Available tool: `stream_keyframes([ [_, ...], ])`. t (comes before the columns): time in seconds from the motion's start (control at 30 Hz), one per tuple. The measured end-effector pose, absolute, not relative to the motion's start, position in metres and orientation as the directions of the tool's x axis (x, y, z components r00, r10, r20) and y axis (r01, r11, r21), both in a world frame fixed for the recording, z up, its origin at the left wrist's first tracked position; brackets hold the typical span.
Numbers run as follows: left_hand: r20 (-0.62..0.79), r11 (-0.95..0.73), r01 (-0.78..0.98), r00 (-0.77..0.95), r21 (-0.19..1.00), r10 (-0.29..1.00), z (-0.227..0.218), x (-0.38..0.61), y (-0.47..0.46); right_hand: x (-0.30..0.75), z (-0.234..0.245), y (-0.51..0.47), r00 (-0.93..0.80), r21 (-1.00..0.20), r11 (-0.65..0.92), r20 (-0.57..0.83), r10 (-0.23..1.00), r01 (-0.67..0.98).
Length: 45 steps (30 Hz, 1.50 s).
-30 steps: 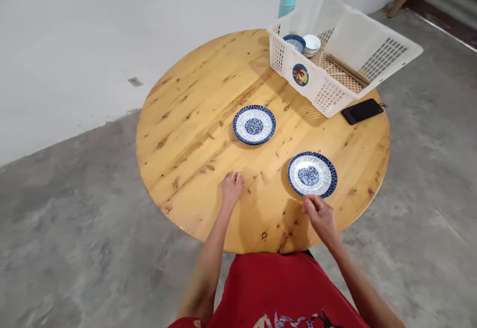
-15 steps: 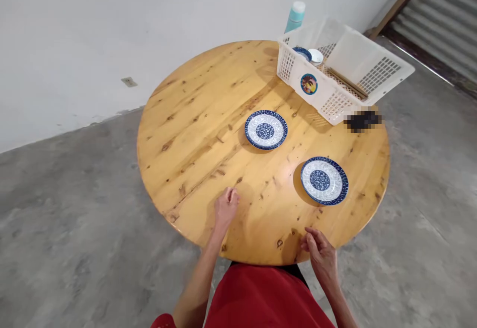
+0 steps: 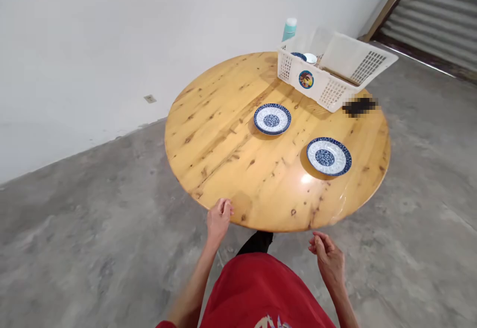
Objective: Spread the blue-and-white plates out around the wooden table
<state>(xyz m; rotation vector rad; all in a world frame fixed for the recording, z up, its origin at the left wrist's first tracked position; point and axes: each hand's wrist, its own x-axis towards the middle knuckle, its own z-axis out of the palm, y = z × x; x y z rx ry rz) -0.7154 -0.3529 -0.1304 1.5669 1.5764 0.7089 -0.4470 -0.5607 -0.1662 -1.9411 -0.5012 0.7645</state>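
Position of the left hand [image 3: 219, 218]: lower part of the frame, left of centre, at the near edge of the round, varnished, light-brown wooden table [image 3: 208, 159]. Its fingers are curled into a narrow shape; we cannot tell whether it touches the tabletop. We locate the right hand [image 3: 328, 261] at lower right of centre, just below the near table edge in the frame, fingers bent and thumb close to them, likewise narrow. From this angle we cannot tell whether either hand is fully closed. Right of centre, we find a round blue-and-white patterned ceramic plate [image 3: 328, 157], lying flat, well apart from both hands. Near the centre of the frame is a matching blue-rimmed plate [image 3: 272, 119]; its near rim appears doubled, and we cannot tell whether it is one plate or a stack. At upper right, we note a white perforated plastic basket [image 3: 320, 92] with a round coloured sticker [image 3: 306, 79] on its front wall. It contains a dark-blue-rimmed dish [image 3: 298, 55], a small white bowl [image 3: 310, 58] and thin brown sticks [image 3: 341, 76]. A white-capped teal bottle [image 3: 289, 31] stands behind the basket; a pixelated black object [image 3: 359, 106] lies just beside its right front corner.
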Motion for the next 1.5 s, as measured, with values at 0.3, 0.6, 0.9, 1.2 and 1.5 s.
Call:
stream_keyframes([
  [0.3, -0.258, 0.194, 0.561, 0.037, 0.805, 0.965, -0.135, -0.822, -0.482, -0.539, -0.165, -0.641, 0.686, -0.906, -0.422, -0.295, 0.665, 0.019],
  [0.6, -0.315, 0.263, 0.513, 0.016, 0.817, 0.949, -0.13, -0.863, -0.516, -0.578, -0.162, -0.677, 0.683, -0.89, -0.453, -0.299, 0.666, 0.052],
  [0.9, -0.261, 0.182, 0.546, 0.07, 0.818, 0.963, -0.112, -0.914, -0.463, -0.644, -0.156, -0.621, 0.685, -0.92, -0.38, -0.337, 0.646, -0.094],
  [1.2, -0.283, 0.271, 0.498, -0.053, 0.824, 0.958, -0.113, -1.026, -0.372, -0.741, -0.135, -0.49, 0.609, -0.968, -0.244, -0.229, 0.76, -0.059],
  [1.5, -0.244, 0.057, 0.658, 0.197, 0.751, 0.949, -0.084, -1.041, -0.281, -0.801, -0.135, -0.443, 0.716, -0.971, -0.237, -0.191, 0.672, -0.037],
])
